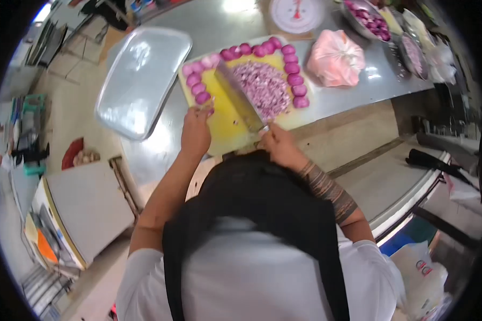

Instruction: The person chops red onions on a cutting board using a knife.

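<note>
My right hand point(280, 143) is wrapped round the handle of a wide-bladed knife point(238, 96). The blade lies slanted over the yellow cutting board point(222, 122), along the left side of a heap of chopped red onion point(262, 88). At the board's left edge, my left hand point(196, 132) has its fingertips pinched together. A small purple onion piece point(210, 112) shows at those fingertips, just below the peeled red onions point(202, 97). Several such onions line the board's left, far and right edges.
A shiny metal tray point(139, 80) overhangs the steel table's left side. To the right are a tied pinkish plastic bag point(336, 58) and a bowl of red onions point(367, 21). A dial scale point(296, 13) stands at the back. A person point(24, 157) is far left.
</note>
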Demonstrator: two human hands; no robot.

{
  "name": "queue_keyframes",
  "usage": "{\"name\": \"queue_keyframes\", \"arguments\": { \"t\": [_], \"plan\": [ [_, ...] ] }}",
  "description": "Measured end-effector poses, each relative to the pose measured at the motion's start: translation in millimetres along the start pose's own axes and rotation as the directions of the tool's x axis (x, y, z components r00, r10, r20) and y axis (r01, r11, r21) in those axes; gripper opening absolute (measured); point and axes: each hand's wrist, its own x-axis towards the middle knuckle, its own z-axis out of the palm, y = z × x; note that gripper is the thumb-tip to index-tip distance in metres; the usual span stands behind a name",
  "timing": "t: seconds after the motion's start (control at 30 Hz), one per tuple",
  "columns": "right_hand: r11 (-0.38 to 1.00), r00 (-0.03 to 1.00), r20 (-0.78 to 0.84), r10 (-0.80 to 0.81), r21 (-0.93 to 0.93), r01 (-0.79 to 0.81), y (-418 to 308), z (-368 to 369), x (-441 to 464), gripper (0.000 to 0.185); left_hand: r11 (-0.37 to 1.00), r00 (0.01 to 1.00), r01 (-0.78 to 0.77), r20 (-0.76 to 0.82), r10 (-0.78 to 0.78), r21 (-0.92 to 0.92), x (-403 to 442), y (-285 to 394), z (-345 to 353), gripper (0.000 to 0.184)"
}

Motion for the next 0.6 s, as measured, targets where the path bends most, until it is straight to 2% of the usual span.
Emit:
{"name": "queue_keyframes", "arguments": {
  "t": [0.07,0.17,0.27,0.37,0.47,0.57,0.6],
  "plan": [
    [0.993,0.994,0.074,0.080,0.086,-0.086,-9,-13,2,0.029,1.000,0.999,0.006,-0.039,-0.006,0.013,-3,4,7,0.032],
    [0.982,0.981,0.162,0.110,0.137,-0.133,-16,-19,5,0.029,0.996,0.989,0.088,0.122,-0.084,-0.027,5,24,1,0.024],
    [0.970,0.970,0.212,0.122,0.183,-0.162,-21,-25,13,0.030,0.995,0.975,0.061,0.216,-0.043,-0.075,22,46,7,0.025],
    [0.991,0.967,0.242,0.081,0.082,-0.103,-37,-40,20,0.030,0.997,0.935,-0.070,0.347,0.071,-0.016,39,64,2,0.028],
    [0.985,0.951,0.270,0.148,0.051,-0.167,-68,-59,16,0.030,0.993,0.902,-0.119,0.417,0.110,-0.006,49,61,5,0.033],
    [0.970,0.975,0.210,0.066,0.214,-0.112,-26,-20,26,0.030,0.990,0.895,-0.136,0.426,0.133,-0.022,50,59,1,0.034],
    [0.979,0.966,0.246,0.078,0.166,-0.121,-25,-24,31,0.029,0.990,0.903,-0.139,0.408,0.137,-0.023,49,56,3,0.038]
  ]
}}
